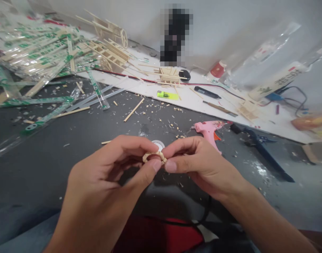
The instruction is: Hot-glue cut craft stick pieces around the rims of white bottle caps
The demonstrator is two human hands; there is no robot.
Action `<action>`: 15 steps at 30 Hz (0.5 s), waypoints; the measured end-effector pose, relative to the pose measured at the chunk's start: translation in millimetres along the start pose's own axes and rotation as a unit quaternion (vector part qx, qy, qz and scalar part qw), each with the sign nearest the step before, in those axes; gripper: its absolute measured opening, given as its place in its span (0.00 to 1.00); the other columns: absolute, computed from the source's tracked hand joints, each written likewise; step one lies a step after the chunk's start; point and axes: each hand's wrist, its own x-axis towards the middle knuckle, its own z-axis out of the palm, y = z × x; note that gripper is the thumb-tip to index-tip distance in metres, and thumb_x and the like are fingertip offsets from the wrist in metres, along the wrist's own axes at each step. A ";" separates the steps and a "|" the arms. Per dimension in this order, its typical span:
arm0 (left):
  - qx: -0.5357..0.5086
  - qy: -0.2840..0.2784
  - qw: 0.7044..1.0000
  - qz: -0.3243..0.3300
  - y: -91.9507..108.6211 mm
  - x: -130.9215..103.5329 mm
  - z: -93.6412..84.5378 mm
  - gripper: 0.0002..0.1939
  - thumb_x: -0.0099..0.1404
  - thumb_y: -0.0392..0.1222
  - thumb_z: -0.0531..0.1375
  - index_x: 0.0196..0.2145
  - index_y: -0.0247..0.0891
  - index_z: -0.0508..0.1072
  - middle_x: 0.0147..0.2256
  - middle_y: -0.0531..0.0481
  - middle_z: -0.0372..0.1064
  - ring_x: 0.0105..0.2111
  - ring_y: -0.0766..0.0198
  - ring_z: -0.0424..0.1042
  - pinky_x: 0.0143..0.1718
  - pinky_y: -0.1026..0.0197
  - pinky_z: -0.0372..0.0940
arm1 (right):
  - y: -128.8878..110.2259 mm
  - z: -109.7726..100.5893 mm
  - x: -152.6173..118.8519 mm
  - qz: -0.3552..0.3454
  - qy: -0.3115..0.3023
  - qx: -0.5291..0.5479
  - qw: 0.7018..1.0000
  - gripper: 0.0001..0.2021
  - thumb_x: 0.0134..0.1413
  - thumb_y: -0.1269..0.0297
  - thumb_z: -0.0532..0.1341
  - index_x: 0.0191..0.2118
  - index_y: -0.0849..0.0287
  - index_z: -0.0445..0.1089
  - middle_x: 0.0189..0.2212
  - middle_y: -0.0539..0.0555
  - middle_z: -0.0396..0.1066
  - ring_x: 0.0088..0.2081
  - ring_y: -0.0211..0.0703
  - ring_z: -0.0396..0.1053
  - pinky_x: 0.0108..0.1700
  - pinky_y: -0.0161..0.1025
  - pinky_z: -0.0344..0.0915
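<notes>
Hands: our left hand [110,165] and right hand [200,161] meet, fingertips pinching a small wooden ring [153,156] between them above the dark table [71,140].
Nearby: pink glue gun [208,130], just beyond our right hand.
Writing: green-printed chopstick wrappers [37,56] and a labelled bottle [278,81], both unreadable.

Home hobby workbench, craft corner against a plain wall. Dark work surface [58,147] littered with wood chips and cut sticks. Heap of wrapped chopsticks [37,56] at the far left. Small stick-built models [110,42] on a white board [192,100]. Pink glue gun [210,130], lighter [167,95], pliers [261,147], loose cables [295,100] at right.
</notes>
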 end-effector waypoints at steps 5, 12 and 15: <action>-0.003 0.003 1.000 -0.006 -0.8 -1.7 -0.4 0.11 0.62 0.36 0.70 0.35 0.57 0.81 0.29 0.68 0.79 0.28 0.76 0.79 0.31 0.83 0.71 | -0.3 0.3 -0.9 0.001 -0.010 0.001 1.000 0.08 0.45 0.71 0.79 0.32 0.52 0.85 0.28 0.43 0.82 0.31 0.27 0.75 0.37 0.24 0.69; -0.036 0.021 0.999 -0.020 -2.4 -0.4 2.5 0.10 0.62 0.38 0.71 0.35 0.58 0.81 0.30 0.69 0.79 0.28 0.74 0.80 0.32 0.81 0.73 | 3.1 3.5 -2.8 -0.049 0.018 0.005 0.999 0.06 0.52 0.66 0.76 0.37 0.51 0.83 0.34 0.45 0.82 0.36 0.33 0.77 0.42 0.29 0.71; -0.050 0.020 0.998 -0.038 1.4 0.5 3.3 0.09 0.62 0.39 0.71 0.34 0.57 0.81 0.30 0.67 0.80 0.29 0.72 0.82 0.33 0.77 0.76 | 6.3 4.0 -5.0 -0.091 0.035 -0.043 0.994 0.02 0.57 0.64 0.74 0.34 0.51 0.82 0.33 0.46 0.81 0.35 0.34 0.74 0.41 0.31 0.70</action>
